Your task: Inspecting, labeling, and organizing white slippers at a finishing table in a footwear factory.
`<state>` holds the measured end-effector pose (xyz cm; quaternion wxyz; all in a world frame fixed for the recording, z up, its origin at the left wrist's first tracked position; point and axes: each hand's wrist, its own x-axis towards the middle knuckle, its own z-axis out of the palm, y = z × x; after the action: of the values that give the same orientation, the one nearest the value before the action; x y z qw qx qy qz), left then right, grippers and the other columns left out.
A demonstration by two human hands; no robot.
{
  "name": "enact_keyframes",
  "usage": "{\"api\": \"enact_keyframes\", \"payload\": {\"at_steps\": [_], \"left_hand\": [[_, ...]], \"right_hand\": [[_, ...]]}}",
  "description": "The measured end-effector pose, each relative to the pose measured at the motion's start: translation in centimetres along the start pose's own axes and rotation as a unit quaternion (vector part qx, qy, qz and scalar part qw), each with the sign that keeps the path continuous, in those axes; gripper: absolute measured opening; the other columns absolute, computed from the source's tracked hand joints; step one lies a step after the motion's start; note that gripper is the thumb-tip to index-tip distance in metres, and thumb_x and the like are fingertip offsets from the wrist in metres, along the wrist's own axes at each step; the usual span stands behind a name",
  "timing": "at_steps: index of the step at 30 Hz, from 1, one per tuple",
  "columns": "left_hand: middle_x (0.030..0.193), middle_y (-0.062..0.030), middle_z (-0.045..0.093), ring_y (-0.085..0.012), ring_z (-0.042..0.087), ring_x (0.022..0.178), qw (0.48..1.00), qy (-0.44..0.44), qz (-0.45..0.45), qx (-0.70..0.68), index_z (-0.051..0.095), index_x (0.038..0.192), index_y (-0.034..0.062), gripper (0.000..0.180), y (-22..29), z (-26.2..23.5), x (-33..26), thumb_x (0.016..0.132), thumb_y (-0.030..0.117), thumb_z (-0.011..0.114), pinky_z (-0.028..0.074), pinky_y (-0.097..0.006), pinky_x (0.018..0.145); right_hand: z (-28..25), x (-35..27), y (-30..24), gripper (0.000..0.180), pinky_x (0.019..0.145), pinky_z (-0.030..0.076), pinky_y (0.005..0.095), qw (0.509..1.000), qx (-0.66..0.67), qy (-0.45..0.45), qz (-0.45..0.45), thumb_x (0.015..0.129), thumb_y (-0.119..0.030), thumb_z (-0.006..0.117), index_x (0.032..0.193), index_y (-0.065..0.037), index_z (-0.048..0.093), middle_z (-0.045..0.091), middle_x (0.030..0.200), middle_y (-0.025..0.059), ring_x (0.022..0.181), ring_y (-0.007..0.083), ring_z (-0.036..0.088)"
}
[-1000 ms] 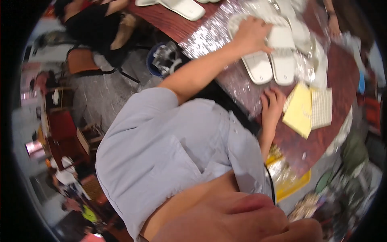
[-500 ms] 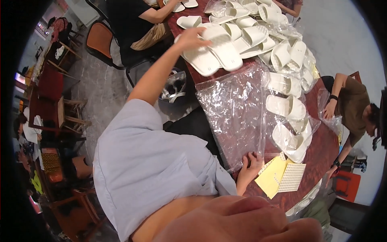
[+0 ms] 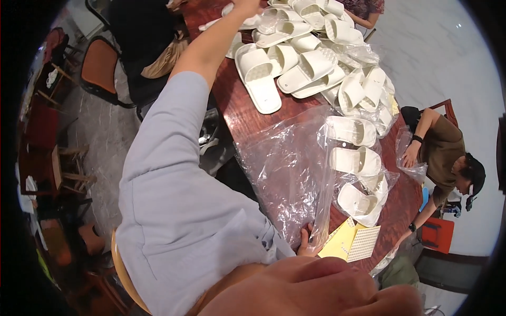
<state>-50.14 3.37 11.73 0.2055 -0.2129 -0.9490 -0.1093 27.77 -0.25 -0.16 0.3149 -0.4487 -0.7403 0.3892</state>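
A large clear plastic bag [image 3: 287, 174] lies flat along the near side of the dark red table. At its lower corner my right hand [image 3: 305, 242] pinches the bag's edge, partly covered by the film. My left arm stretches far up to the top edge, and its hand [image 3: 246, 7] is above white slippers [image 3: 247, 22]. Its fingers are cut off and blurred, so a grip cannot be made out. Below it a single white slipper [image 3: 258, 79] lies beside a big heap of white slippers [image 3: 308, 68]. Bagged pairs of slippers [image 3: 356, 160] form a row right of the bag.
Yellow and patterned cards [image 3: 350, 242] lie on the table [image 3: 395, 210] near my right hand. Across it a person in a brown shirt [image 3: 445, 139] handles a plastic bag [image 3: 411, 160]. Another person in black [image 3: 139, 42] sits at upper left, near an orange-backed chair [image 3: 100, 66].
My left hand has moved farther away, to the top edge. The slipper pair that was under it is no longer in its former place. My right hand stays at the bag. The whole view has shifted.
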Motion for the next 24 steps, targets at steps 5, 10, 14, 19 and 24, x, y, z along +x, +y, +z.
{"api": "enact_keyframes", "payload": {"at_steps": [5, 10, 14, 19, 24], "left_hand": [[0.121, -0.0214, 0.064, -0.0345, 0.053, 0.123, 0.952, -0.111, 0.243, 0.148, 0.061, 0.126, 0.0088, 0.058, 9.2, 2.4, -1.8, 0.079, 0.04, 0.075, 0.042, -0.056, 0.101], [0.127, -0.0196, 0.061, -0.0346, 0.049, 0.125, 0.971, -0.165, 0.157, 0.074, 0.062, 0.127, 0.0136, 0.043, 5.6, 8.4, -0.1, 0.085, 0.025, 0.063, 0.039, -0.058, 0.102], [0.119, -0.0164, 0.065, -0.0318, 0.065, 0.102, 0.982, -0.153, 0.107, -0.025, 0.064, 0.124, 0.0108, 0.035, -0.5, 10.8, 3.8, 0.09, 0.017, 0.058, 0.047, -0.043, 0.098], [0.115, -0.0197, 0.068, -0.0316, 0.066, 0.104, 0.951, -0.005, -0.032, -0.307, 0.061, 0.126, 0.0051, 0.053, 6.5, 9.7, 6.9, 0.086, 0.04, 0.067, 0.051, -0.044, 0.089], [0.109, -0.0201, 0.064, -0.0381, 0.063, 0.097, 0.903, 0.176, 0.034, -0.39, 0.054, 0.122, 0.0094, 0.034, 3.5, -0.7, 11.1, 0.097, 0.032, 0.055, 0.049, -0.053, 0.08]], "right_hand": [[-0.5, -0.3, -1.2, 0.03, 0.098, 0.043, 0.0429, 0.97, -0.231, -0.018, -0.079, 0.07, -0.003, 0.079, 0.098, -0.002, 0.07, 0.06, 0.115, 0.0139, 0.11, 0.0326, 0.054], [-0.4, 0.0, -1.5, 0.027, 0.096, 0.044, 0.0413, 0.986, -0.145, -0.022, -0.075, 0.07, -0.004, 0.079, 0.096, -0.005, 0.072, 0.061, 0.115, 0.011, 0.111, 0.0308, 0.054], [-0.5, 0.6, -0.7, 0.028, 0.095, 0.044, 0.0411, 0.987, -0.125, -0.043, -0.096, 0.069, -0.005, 0.08, 0.096, -0.005, 0.072, 0.061, 0.114, 0.0111, 0.11, 0.0308, 0.054], [-0.3, 0.6, -1.0, 0.027, 0.094, 0.044, 0.0407, 0.987, -0.143, -0.022, -0.069, 0.071, -0.006, 0.079, 0.097, -0.004, 0.072, 0.061, 0.114, 0.0117, 0.109, 0.0309, 0.054], [0.1, 0.9, -0.9, 0.026, 0.096, 0.044, 0.0406, 0.991, -0.104, -0.026, -0.083, 0.073, -0.006, 0.078, 0.098, -0.004, 0.071, 0.061, 0.115, 0.0121, 0.11, 0.0314, 0.054]]}}
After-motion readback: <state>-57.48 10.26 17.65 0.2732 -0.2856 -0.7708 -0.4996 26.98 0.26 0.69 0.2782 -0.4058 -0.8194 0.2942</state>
